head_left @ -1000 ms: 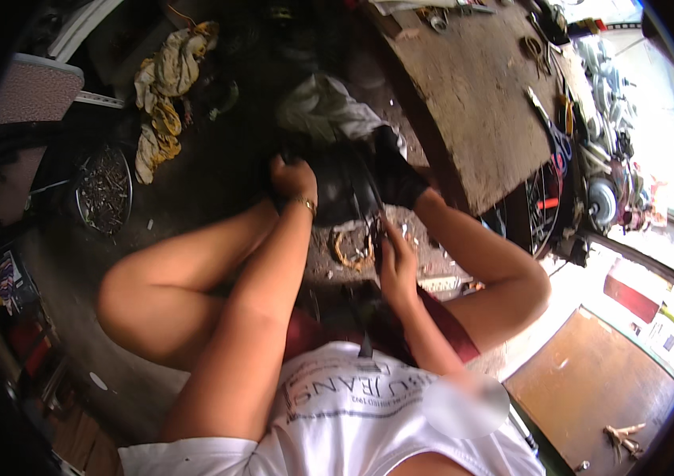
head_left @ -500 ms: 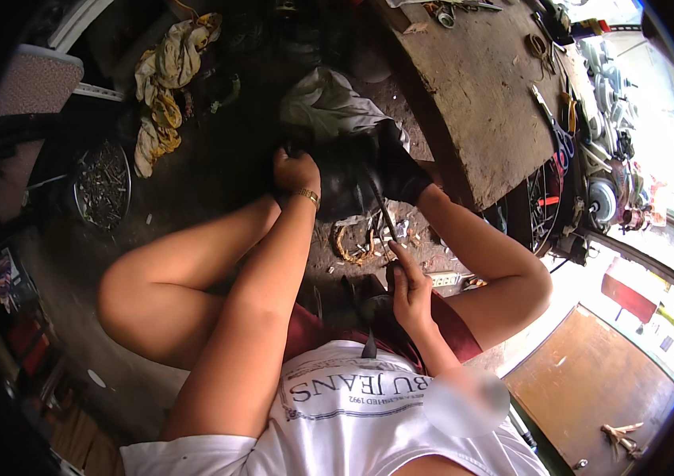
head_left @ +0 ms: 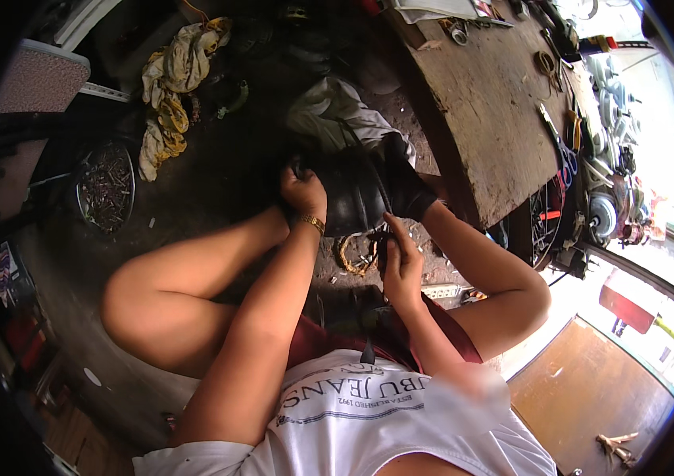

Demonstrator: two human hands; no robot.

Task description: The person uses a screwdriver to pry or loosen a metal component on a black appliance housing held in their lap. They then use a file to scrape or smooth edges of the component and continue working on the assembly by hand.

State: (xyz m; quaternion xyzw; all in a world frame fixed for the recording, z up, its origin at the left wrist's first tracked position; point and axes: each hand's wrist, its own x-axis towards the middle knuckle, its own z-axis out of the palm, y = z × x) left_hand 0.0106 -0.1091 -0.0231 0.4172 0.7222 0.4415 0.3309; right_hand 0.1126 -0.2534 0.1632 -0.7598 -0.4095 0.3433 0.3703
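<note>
A black, shiny cylinder [head_left: 341,190], rubbery in look, lies on the floor between my feet. My left hand [head_left: 303,190], with a gold watch on the wrist, is closed at its left end; the fingertips are lost in shadow. My right hand [head_left: 402,262] grips a long, thin dark tool [head_left: 383,186], the index finger stretched along it. The tool's narrow shaft reaches forward over the right part of the cylinder. I cannot make out what kind of tool it is. A grey-white cloth [head_left: 345,111] lies just beyond the cylinder.
A worn wooden bench [head_left: 487,103] stands at the right with scissors [head_left: 565,155] at its far edge. A metal bowl of small bits [head_left: 105,186] sits at the left, near a stained yellow-white cloth [head_left: 170,95]. A coiled brown ring [head_left: 353,255] and a power strip [head_left: 441,291] lie before me.
My right hand has moved forward and slightly left, closer to the cylinder, and the tool reaches farther past it. My left hand keeps its grip. The view has shifted a little.
</note>
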